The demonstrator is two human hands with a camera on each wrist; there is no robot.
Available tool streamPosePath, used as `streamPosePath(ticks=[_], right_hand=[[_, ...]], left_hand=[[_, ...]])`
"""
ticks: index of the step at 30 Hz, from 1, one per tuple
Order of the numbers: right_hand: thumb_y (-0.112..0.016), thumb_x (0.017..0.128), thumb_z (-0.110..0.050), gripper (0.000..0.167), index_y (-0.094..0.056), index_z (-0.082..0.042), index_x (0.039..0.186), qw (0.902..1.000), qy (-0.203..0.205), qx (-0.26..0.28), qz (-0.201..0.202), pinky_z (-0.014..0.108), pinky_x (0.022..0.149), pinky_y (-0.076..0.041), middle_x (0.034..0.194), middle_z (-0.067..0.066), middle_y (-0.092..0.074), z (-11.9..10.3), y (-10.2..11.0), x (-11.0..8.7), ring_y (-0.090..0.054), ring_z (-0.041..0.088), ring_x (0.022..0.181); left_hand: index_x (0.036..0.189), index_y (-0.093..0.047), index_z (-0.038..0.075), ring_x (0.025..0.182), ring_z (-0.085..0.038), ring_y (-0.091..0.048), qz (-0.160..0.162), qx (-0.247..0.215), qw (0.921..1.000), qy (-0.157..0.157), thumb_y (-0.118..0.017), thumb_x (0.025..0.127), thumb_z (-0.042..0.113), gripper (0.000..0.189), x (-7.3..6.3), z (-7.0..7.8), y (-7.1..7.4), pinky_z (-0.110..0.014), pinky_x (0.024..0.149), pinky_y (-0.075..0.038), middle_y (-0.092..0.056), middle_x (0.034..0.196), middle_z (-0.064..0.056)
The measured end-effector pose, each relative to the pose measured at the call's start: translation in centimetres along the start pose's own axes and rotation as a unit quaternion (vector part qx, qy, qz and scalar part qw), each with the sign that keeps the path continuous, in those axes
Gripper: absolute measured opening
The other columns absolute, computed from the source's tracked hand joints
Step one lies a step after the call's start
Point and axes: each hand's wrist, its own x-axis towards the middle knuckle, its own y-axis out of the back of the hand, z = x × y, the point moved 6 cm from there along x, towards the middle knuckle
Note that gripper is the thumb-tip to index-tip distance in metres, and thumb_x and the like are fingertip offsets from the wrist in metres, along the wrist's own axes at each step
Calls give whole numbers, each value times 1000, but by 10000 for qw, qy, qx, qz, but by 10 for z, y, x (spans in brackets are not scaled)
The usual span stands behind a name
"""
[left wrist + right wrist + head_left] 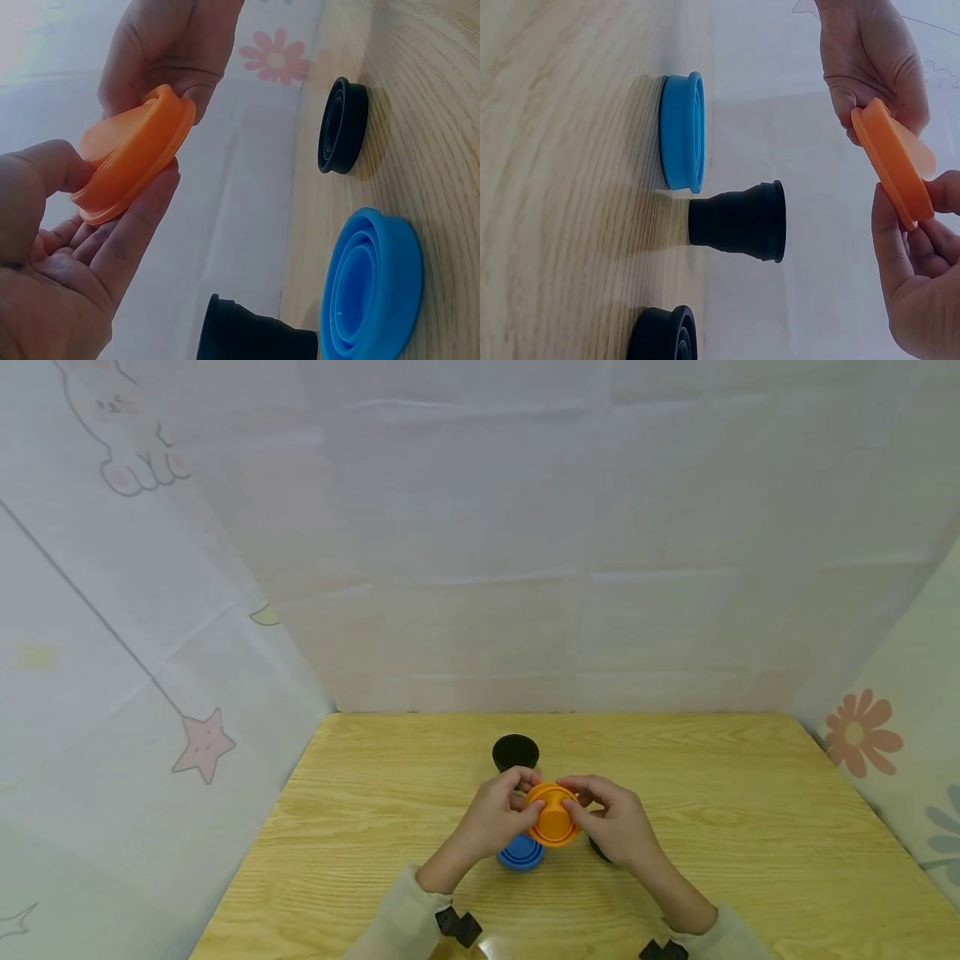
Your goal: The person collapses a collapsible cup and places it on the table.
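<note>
An orange collapsible silicone cup (555,823), folded nearly flat with its middle bulging out, is held above the table between both hands. My left hand (486,817) pinches its left edge, thumb on the near face and fingers behind. On the opposite edge my right hand (619,823) pinches in the same way. Below the orange cup lies a blue cup (520,855), collapsed into rings. A collapsed black cup (345,126) rests on the table, mostly hidden by the right hand in the head view. Farther back stands an extended black cup (739,221), wide end up.
The wooden table (360,860) reaches back to a pale fabric wall (525,543). More printed fabric hangs along the left and right sides. A small shiny thing (483,947) shows at the bottom edge between the forearms, too cut off to identify.
</note>
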Motion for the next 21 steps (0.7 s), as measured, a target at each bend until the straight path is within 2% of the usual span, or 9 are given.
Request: streamPosePath(ticks=[6,11,17,21], right_hand=[[-72,95,-8,24,-73,-8,118,9998,-142,65,85,25,63,-60,102,7,-71,-2,1,-1,-61,11,83],[-71,95,-10,26,-73,-7,121,9995,-234,179,98,26,62,-59,99,7,-70,-5,1,-2,-60,11,82],[-68,98,-13,27,-71,-7,124,9991,-359,210,90,25,67,-59,106,9,-70,-2,2,-2,-63,12,90],[-66,100,-17,28,-70,-8,126,9984,-484,300,52,24,75,-60,115,9,-70,2,4,-1,-65,11,100]], left_hand=[[121,-59,4,78,-12,-71,119,-102,9998,83,-62,98,6,24,0,-1,1,-25,66,-60,-60,108,-8],[125,-59,5,79,-13,-71,85,-171,9997,165,-61,102,12,24,-2,-4,2,-28,68,-61,-61,110,-10],[132,-56,5,83,-14,-71,-126,-543,9984,121,-58,105,21,32,-3,-3,3,-37,72,-63,-63,114,-13],[136,-53,6,86,-14,-69,-408,-875,9953,59,-65,101,22,40,-3,0,2,-38,72,-63,-62,117,-13]])
